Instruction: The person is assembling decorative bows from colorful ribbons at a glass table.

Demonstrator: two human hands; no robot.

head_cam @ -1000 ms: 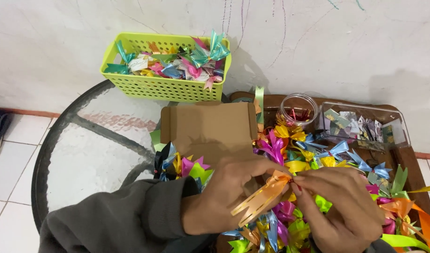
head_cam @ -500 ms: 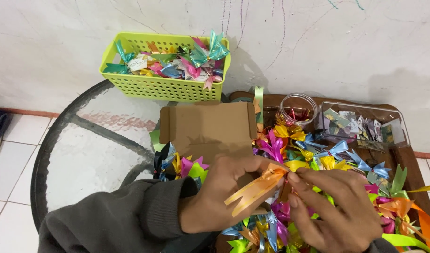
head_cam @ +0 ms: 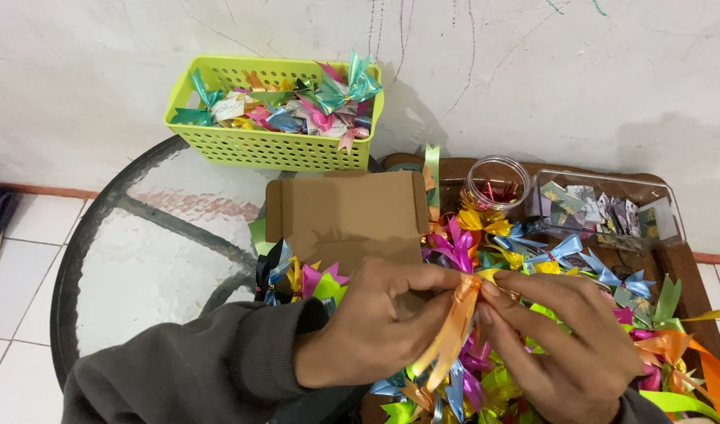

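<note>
Round glass table (head_cam: 140, 259), left half of the frame, carries a lime-green perforated basket (head_cam: 258, 145) of finished ribbon bows at upper left; a brown wooden tray (head_cam: 682, 259) at right bears the loose bow pile (head_cam: 533, 251), with a cardboard box (head_cam: 348, 212) at centre, a clear plastic container (head_cam: 603, 208) and a small glass jar (head_cam: 497, 182) at upper right. At lower centre, your left hand (head_cam: 376, 330) is closed, pinching the orange ribbon (head_cam: 454, 330) at its gathered top, while your right hand (head_cam: 568, 345) pinches the same spot from the other side. Keep both pinches tight at the gather, tails hanging free, so the folds probably stay aligned.
</note>
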